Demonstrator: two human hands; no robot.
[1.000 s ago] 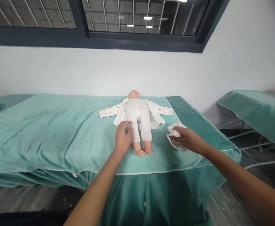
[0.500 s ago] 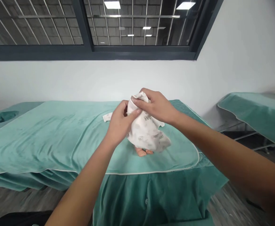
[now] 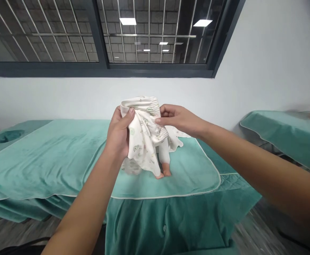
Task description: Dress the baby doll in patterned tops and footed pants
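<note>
A pair of white printed baby pants (image 3: 144, 134), with a gathered elastic edge, hangs bunched in front of me. My left hand (image 3: 119, 132) grips the folded cloth on its left side, thumb in front. At the gathered edge on the right, my right hand (image 3: 174, 118) pinches the cloth between thumb and curled fingers. Behind and below the pants lies what looks like a baby doll (image 3: 166, 169); its small feet and a white-clothed leg show, while the rest is hidden. Another piece of white printed cloth (image 3: 175, 138) spreads out beside the doll's leg.
A green padded bed (image 3: 51, 159) with a light sheet and white piping runs along the wall. Another green-covered bed (image 3: 282, 138) stands at the right. Above is a dark-framed window (image 3: 155, 69) with bars behind the glass.
The pants have moved left and opened out, showing the gathered edge. My left hand has shifted left, away from my right hand. More of the doll's leg now shows.
</note>
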